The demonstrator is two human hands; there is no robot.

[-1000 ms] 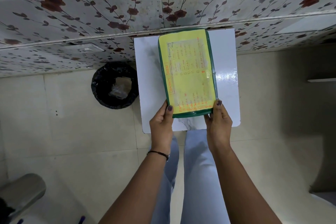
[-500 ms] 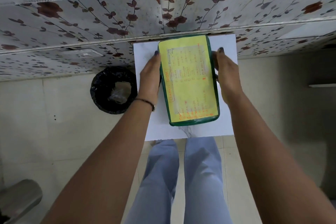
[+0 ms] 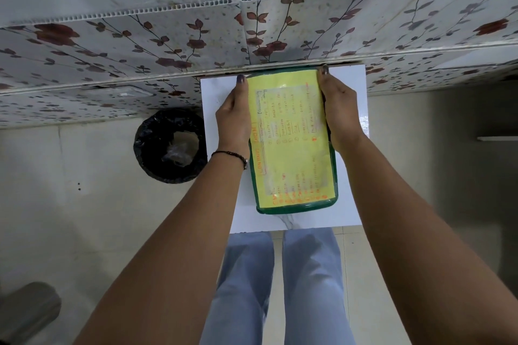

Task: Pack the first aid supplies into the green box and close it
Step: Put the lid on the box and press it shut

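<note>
We have the green box (image 3: pixel 294 145) lying on the white table (image 3: pixel 351 165), and its lid, covered with a yellow handwritten sheet, is down on it. Our left hand (image 3: pixel 234 117) presses flat against the left long side of the box, fingers stretched toward the far corner, and our right hand (image 3: pixel 339 115) holds the right long side in the same way; both hands clasp the box between them, not closed into fists. No first aid supplies are visible on the table, so we judge the packing is done and the lid is placed. What is left, we think, is only to press the far edge so the lid snaps fully; we cannot tell if it is already locked. The table is small, with a faint marble vein near its front edge, and it stands against a wall (image 3: pixel 168 45) of panels with a red flower pattern. On the pale tiled floor (image 3: pixel 70 218), left of the table, stands a bin (image 3: pixel 169 145) with a black bag, some clear wrapping inside
</note>
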